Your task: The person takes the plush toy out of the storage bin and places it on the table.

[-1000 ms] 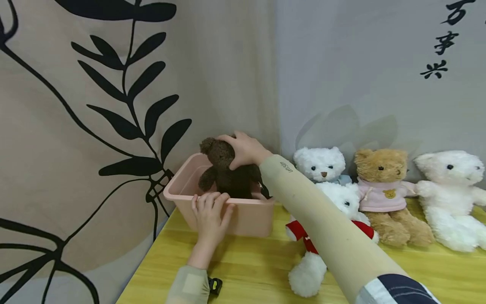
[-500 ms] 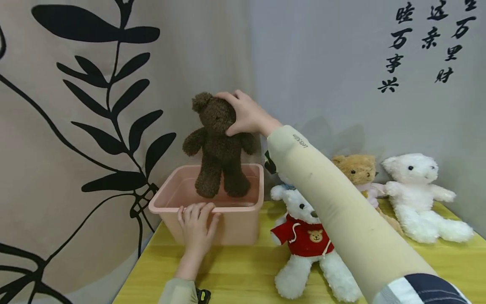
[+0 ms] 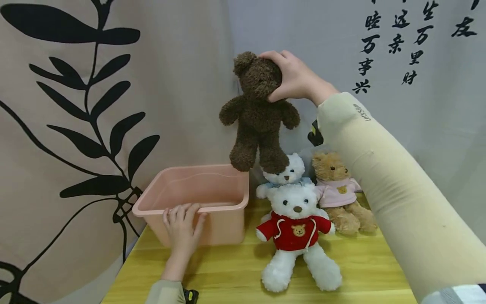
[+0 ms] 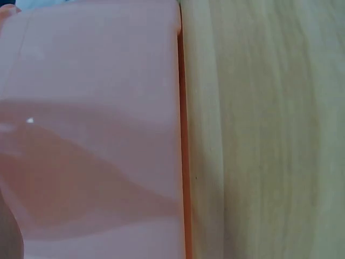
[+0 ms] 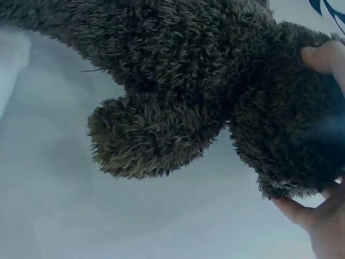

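Observation:
A brown plush bear (image 3: 260, 114) hangs upright in the air, right of and above the pink plastic tub (image 3: 152, 207). My right hand (image 3: 298, 78) grips it by the head from the side. In the right wrist view the thumb and fingers (image 5: 294, 211) press into the dark fur (image 5: 178, 48) from opposite sides. My left hand (image 3: 184, 226) holds the tub's front rim, its fingers hooked over the edge. The left wrist view is mostly filled by the tub's outer wall (image 4: 97, 70). No toys show in the visible part of the tub's inside.
Right of the tub a white bear in a red hoodie (image 3: 296, 236) sits on the yellow wooden table (image 3: 220, 278). Behind it are a white bear in blue (image 3: 292, 171) and a tan bear in a pink top (image 3: 341, 192). A printed curtain (image 3: 182, 84) hangs behind.
My right hand has lifted the brown bear up out of the tub and carried it to the right, above the white bears. My left hand stays on the rim; the head view has shifted.

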`<action>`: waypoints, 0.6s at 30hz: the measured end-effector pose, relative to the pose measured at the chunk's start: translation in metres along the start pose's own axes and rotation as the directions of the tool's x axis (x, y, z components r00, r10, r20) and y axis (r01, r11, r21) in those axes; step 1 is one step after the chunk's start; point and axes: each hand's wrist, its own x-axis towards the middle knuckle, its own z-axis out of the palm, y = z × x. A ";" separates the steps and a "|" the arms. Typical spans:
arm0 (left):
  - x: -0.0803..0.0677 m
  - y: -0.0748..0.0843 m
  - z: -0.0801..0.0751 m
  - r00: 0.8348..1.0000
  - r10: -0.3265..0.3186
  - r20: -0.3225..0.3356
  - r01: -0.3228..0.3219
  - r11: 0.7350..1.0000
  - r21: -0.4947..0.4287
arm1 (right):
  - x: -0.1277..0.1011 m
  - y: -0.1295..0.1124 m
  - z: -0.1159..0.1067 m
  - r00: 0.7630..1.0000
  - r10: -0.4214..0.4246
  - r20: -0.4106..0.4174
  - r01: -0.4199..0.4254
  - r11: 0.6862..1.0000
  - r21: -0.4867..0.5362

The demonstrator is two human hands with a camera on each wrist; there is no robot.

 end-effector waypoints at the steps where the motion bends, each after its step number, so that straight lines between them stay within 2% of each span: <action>1: 0.000 -0.001 0.000 1.000 0.001 0.000 -0.001 1.000 0.001 | -0.006 0.004 -0.007 1.000 0.007 -0.003 -0.007 1.000 -0.014; 8: 0.011 -0.008 0.001 0.999 0.025 -0.026 -0.026 1.000 -0.006 | -0.053 0.027 -0.055 0.999 0.039 -0.030 -0.043 0.992 -0.121; 11: 0.014 -0.011 0.000 1.000 0.023 -0.020 -0.023 1.000 -0.008 | -0.075 0.037 -0.067 0.999 0.041 -0.022 -0.044 0.987 -0.154; 15: 0.011 -0.015 -0.002 1.000 0.006 -0.013 -0.006 1.000 -0.001 | -0.106 0.047 -0.071 1.000 0.026 -0.003 -0.026 0.985 -0.168; 18: 0.009 -0.017 -0.005 1.000 -0.006 -0.019 0.006 1.000 0.003 | -0.131 0.053 -0.062 1.000 0.004 0.023 -0.001 0.989 -0.146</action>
